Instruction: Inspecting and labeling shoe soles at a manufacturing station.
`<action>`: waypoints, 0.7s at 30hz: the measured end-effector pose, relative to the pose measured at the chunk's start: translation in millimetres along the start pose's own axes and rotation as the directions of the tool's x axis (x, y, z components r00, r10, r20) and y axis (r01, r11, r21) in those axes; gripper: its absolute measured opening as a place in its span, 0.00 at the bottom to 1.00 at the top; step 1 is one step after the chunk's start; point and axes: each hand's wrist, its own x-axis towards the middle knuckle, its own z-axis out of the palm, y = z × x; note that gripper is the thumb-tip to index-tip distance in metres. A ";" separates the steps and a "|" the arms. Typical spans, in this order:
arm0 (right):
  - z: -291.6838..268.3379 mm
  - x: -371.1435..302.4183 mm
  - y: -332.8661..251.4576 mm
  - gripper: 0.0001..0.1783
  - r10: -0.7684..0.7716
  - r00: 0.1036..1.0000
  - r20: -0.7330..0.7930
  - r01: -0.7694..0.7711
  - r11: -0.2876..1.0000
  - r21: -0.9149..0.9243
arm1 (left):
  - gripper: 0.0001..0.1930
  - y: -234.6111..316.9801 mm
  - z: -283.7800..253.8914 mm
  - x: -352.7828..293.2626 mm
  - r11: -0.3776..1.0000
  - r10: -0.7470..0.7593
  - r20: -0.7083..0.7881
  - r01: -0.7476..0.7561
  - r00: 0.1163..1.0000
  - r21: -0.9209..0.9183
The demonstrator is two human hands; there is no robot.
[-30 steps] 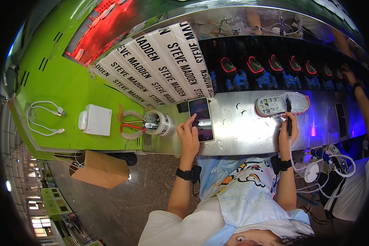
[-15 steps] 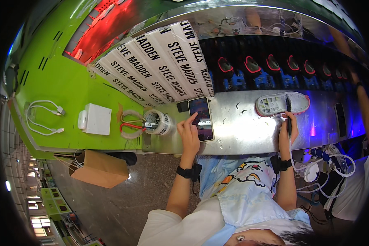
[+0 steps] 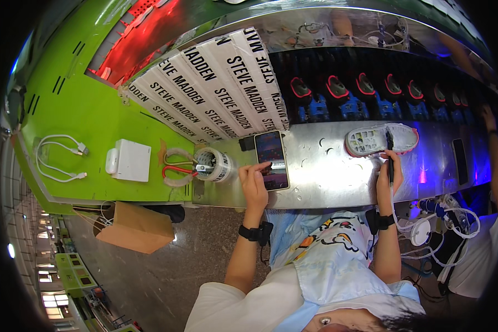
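Note:
My left hand (image 3: 254,185) rests at the left edge of a phone (image 3: 272,152) lying on the metal bench. Its index finger is stretched over the lit screen, and it grips nothing. In my right hand (image 3: 387,180) is a black-handled brush (image 3: 391,166) with a white tube running down from it. The brush's dark tip lies on a pale shoe sole (image 3: 368,141) with a red edge, set down hollow side up. My right fingers are wrapped round the handle, just below the sole.
A patterned white box (image 3: 210,91) stands behind the phone. Left of it are a tape roll (image 3: 220,166), red-handled scissors (image 3: 177,170), a white charger (image 3: 131,160) and a cable (image 3: 55,160). Shoes (image 3: 337,88) line a dark conveyor behind. Another phone (image 3: 460,161) and a co-worker's arm (image 3: 493,149) are at right.
My left index fingertip has moved down the phone screen. The row of shoes has shifted slightly left. At the far right, the co-worker's hand now reaches toward the conveyor. My right hand has barely moved.

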 end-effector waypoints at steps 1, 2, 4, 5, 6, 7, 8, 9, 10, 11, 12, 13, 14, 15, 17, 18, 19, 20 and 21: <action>-0.4 0.0 -0.5 0.16 -0.002 1.000 0.005 0.002 1.000 -0.002 | 0.17 0.6 0.5 0.3 1.000 0.000 0.001 0.000 1.000 0.000; -0.5 0.0 0.7 0.16 -0.001 1.000 0.004 0.001 1.000 -0.003 | 0.17 1.1 1.0 0.5 1.000 0.010 0.026 -0.010 1.000 0.008; 0.5 0.3 3.3 0.16 -0.034 0.999 0.003 0.034 0.999 -0.007 | 0.17 0.0 2.0 1.0 1.000 0.019 0.049 -0.020 0.999 0.018; 0.7 0.3 2.4 0.16 -0.034 0.999 0.003 0.034 0.999 -0.005 | 0.16 -3.0 3.7 1.0 0.998 0.056 0.095 -0.057 0.994 0.011; 0.3 0.2 1.5 0.17 -0.019 1.000 0.004 0.019 1.000 -0.012 | 0.16 -1.7 4.6 2.8 0.996 0.092 0.142 -0.094 0.985 0.001; 0.1 0.1 1.0 0.17 -0.003 1.000 0.004 0.003 1.000 -0.020 | 0.16 0.1 4.2 3.2 0.996 0.093 0.143 -0.094 0.985 0.001; 0.0 0.2 1.2 0.17 -0.003 1.000 0.004 0.003 1.000 -0.020 | 0.16 2.5 3.2 3.2 0.994 0.089 0.158 -0.097 0.983 0.046; 0.2 0.3 1.0 0.17 -0.018 1.000 0.003 0.018 1.000 -0.017 | 0.16 5.3 1.8 3.9 0.991 0.085 0.172 -0.102 0.981 0.092; 0.4 0.4 0.7 0.17 -0.033 0.999 0.002 0.033 0.999 -0.014 | 0.16 1.3 1.8 2.3 0.990 0.086 0.171 -0.102 0.982 0.092; 0.4 0.2 0.2 0.17 -0.033 0.999 0.002 0.033 0.999 -0.013 | 0.17 -6.1 2.4 -1.0 0.990 0.010 0.059 -0.018 0.998 0.138; -0.1 -0.1 0.1 0.17 -0.014 1.000 0.005 0.014 1.000 -0.012 | 0.17 -8.5 2.6 -1.8 0.982 -0.062 -0.055 0.070 0.997 0.173; -0.3 -0.1 0.1 0.17 0.005 1.000 0.008 -0.005 1.000 -0.011 | 0.17 -10.7 2.0 -3.0 0.983 -0.061 -0.054 0.070 0.997 0.172; 0.0 0.0 0.0 0.17 0.004 1.000 0.007 -0.004 1.000 -0.012 | 0.17 -13.0 1.2 -4.1 0.982 -0.123 -0.121 0.138 0.985 0.127; 0.1 -0.1 -0.6 0.17 0.008 1.000 0.008 -0.008 1.000 -0.004 | 0.18 -12.4 0.3 -4.1 0.976 -0.187 -0.185 0.204 0.965 0.078; -0.3 -0.6 -0.7 0.17 0.010 1.000 0.010 -0.010 1.000 0.002 | 0.18 -10.2 1.4 -3.4 0.980 -0.169 -0.193 0.185 0.966 0.068; 0.0 -0.8 0.1 0.16 -0.019 1.000 0.002 0.019 1.000 -0.017 | 0.18 -9.1 1.7 -2.4 0.984 -0.150 -0.204 0.166 0.967 0.061; 0.3 -0.6 0.6 0.15 -0.049 0.999 -0.006 0.049 0.998 -0.036 | 0.18 -9.3 1.8 -2.2 0.984 -0.150 -0.206 0.165 0.967 0.060; 0.7 0.0 0.6 0.15 -0.051 0.999 -0.006 0.051 0.998 -0.035 | 0.18 -10.0 2.1 -2.4 0.986 -0.139 -0.203 0.155 0.969 0.067; 1.1 -0.3 0.8 0.15 -0.068 0.998 -0.009 0.068 0.997 -0.037 | 0.18 -10.7 2.0 -2.8 0.986 -0.128 -0.199 0.146 0.972 0.075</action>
